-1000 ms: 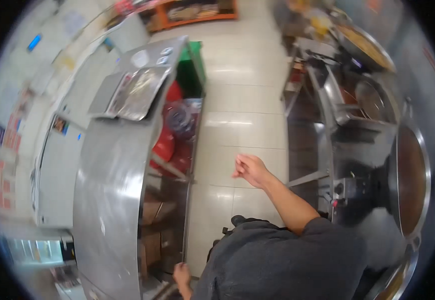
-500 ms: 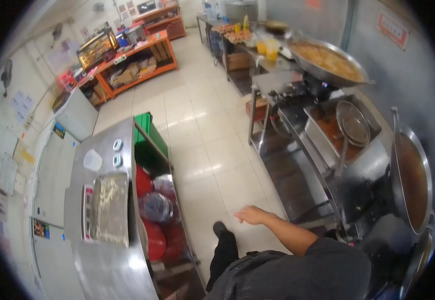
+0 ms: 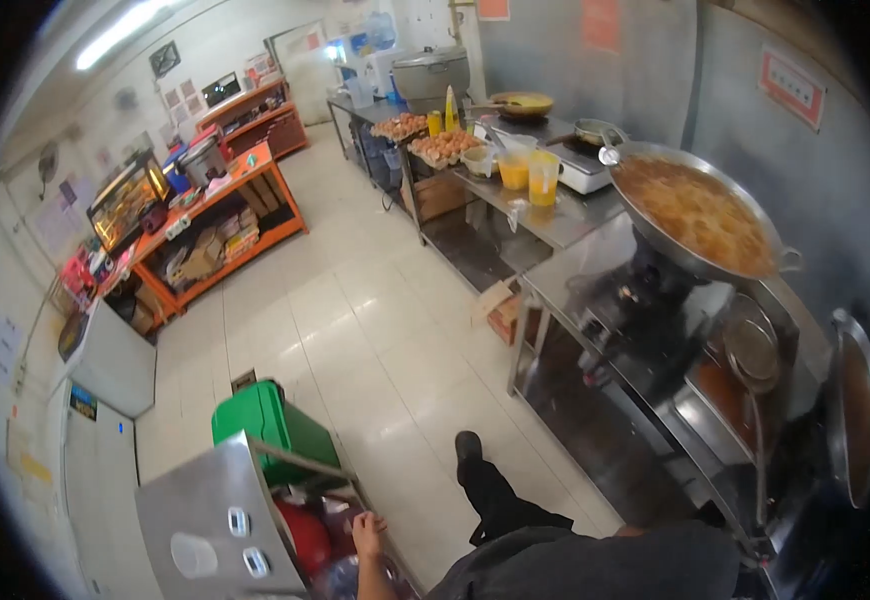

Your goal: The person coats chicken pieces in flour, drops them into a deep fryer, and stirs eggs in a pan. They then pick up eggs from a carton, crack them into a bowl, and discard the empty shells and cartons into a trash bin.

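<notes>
Steel table (image 3: 190,490) sits at your lower left, its far corner pointing up the aisle. Your left hand (image 3: 367,535) is by its aisle side, just above the lower shelf's stuff in view; fingers loosely bent, part open, looks empty. Can't tell if it touches anything. Your right hand is out of view, so can't tell its state.

On the tabletop: a whitish tub (image 3: 195,555) and, beside it, two small white devices (image 3: 239,522). Below, a red item (image 3: 303,535) and clear plastic (image 3: 347,580), partly cut off. Green bin (image 3: 275,430) stands at the table's far end.

Your shoe (image 3: 468,447) is on the tiled floor (image 3: 385,370) between table and stove side. Across on your right, a big wok (image 3: 660,240) holds bubbling golden-brown contents; near it, a strainer (image 3: 752,350) with a long handle.
</notes>
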`<control>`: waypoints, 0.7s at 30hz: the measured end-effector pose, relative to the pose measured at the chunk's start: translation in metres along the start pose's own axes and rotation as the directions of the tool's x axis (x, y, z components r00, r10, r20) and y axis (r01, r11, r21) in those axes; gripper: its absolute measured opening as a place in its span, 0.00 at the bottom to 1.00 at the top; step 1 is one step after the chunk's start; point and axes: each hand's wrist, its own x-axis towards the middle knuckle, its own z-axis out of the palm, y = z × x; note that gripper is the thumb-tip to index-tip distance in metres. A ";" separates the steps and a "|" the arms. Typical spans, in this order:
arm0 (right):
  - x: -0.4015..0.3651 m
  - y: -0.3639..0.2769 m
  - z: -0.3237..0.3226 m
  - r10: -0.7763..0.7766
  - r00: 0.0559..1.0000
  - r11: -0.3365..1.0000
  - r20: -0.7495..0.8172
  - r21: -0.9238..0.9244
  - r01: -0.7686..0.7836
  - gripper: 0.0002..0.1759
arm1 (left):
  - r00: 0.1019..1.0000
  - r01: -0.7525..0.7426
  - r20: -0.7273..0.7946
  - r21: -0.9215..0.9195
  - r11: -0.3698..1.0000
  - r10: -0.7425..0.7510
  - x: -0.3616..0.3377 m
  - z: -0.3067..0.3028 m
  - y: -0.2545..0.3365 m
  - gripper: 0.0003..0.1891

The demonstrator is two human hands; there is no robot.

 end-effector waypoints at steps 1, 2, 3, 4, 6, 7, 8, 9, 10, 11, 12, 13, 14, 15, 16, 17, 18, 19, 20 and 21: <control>0.010 0.016 -0.024 0.171 0.978 0.985 -0.117 -0.014 -0.174 0.13 | 0.996 -0.073 -0.031 0.332 0.940 0.088 0.048 -0.012 -0.015 0.20; 0.034 0.022 -0.067 0.329 0.915 0.941 -0.235 -0.004 -0.339 0.13 | 0.982 -0.121 -0.038 0.628 0.769 0.186 0.095 -0.010 -0.004 0.18; 0.068 0.019 -0.124 0.470 0.810 0.871 -0.352 0.034 -0.491 0.13 | 0.978 -0.143 -0.026 0.636 0.758 0.205 0.130 0.010 0.038 0.18; 0.099 0.014 -0.178 0.595 0.666 0.775 -0.449 0.103 -0.623 0.13 | 0.980 -0.142 -0.019 0.640 0.755 0.200 0.167 0.028 0.072 0.18; 0.160 -0.034 -0.321 0.775 0.295 0.531 -0.559 0.321 -0.784 0.13 | 0.985 -0.125 -0.004 0.670 0.732 0.172 0.232 0.043 0.134 0.18; 0.155 0.110 -0.312 0.783 0.282 0.526 -0.555 0.348 -0.776 0.13 | 0.989 -0.111 0.003 0.682 0.723 0.149 0.253 0.054 0.166 0.17; 0.191 0.220 -0.378 0.742 0.665 0.662 0.086 -0.245 -0.708 0.17 | 0.993 -0.091 0.009 0.688 0.720 0.116 0.268 0.068 0.192 0.17; 0.214 0.183 -0.491 0.938 0.345 0.342 -0.037 0.269 -0.900 0.23 | 0.997 -0.065 0.012 0.691 0.720 0.078 0.284 0.081 0.211 0.17; 0.214 0.142 -0.577 0.769 0.414 0.536 -0.487 0.138 -0.833 0.23 | 0.999 -0.037 0.014 0.692 0.721 0.038 0.304 0.093 0.222 0.17; 0.216 0.128 -0.661 0.789 0.390 0.531 -0.475 0.210 -0.821 0.25 | 1.000 -0.013 0.016 0.691 0.723 0.002 0.327 0.104 0.231 0.17; 0.218 0.109 -0.744 0.789 0.350 0.498 -0.506 0.190 -0.846 0.25 | 0.999 0.006 0.020 0.688 0.726 -0.027 0.354 0.118 0.239 0.16; 0.218 0.119 -0.804 0.729 0.296 0.552 -0.617 0.274 -0.788 0.23 | 0.998 0.018 0.027 0.684 0.730 -0.050 0.386 0.133 0.250 0.16; 0.222 0.114 -0.866 0.705 0.178 0.537 -0.686 0.353 -0.766 0.21 | 0.997 0.029 0.034 0.681 0.732 -0.071 0.419 0.148 0.262 0.16; 0.228 0.079 -0.940 0.706 0.097 0.499 -0.702 0.396 -0.771 0.20 | 0.995 0.040 0.039 0.680 0.732 -0.091 0.454 0.161 0.273 0.16; 0.230 0.093 -0.996 0.646 0.034 0.497 -0.762 0.386 -0.778 0.19 | 0.993 0.053 0.042 0.680 0.731 -0.112 0.489 0.171 0.285 0.16; 0.232 0.109 -1.044 0.579 -0.027 0.495 -0.815 0.378 -0.783 0.19 | 0.991 0.067 0.042 0.684 0.727 -0.131 0.523 0.178 0.299 0.15; 0.234 0.111 -1.094 0.518 -0.114 0.510 -0.848 0.414 -0.754 0.18 | 0.988 0.077 0.043 0.687 0.722 -0.146 0.560 0.185 0.317 0.15; 0.233 0.109 -1.141 0.452 -0.204 0.527 -0.868 0.445 -0.724 0.17 | 0.986 0.086 0.046 0.690 0.718 -0.162 0.599 0.194 0.333 0.15; 0.235 0.117 -1.182 0.422 -0.289 0.500 -0.859 0.487 -0.716 0.17 | 0.983 0.096 0.042 0.704 0.704 -0.176 0.637 0.192 0.356 0.15; 0.229 0.122 -1.223 0.381 -0.377 0.465 -0.844 0.528 -0.711 0.18 | 0.980 0.099 0.050 0.714 0.693 -0.192 0.677 0.199 0.376 0.15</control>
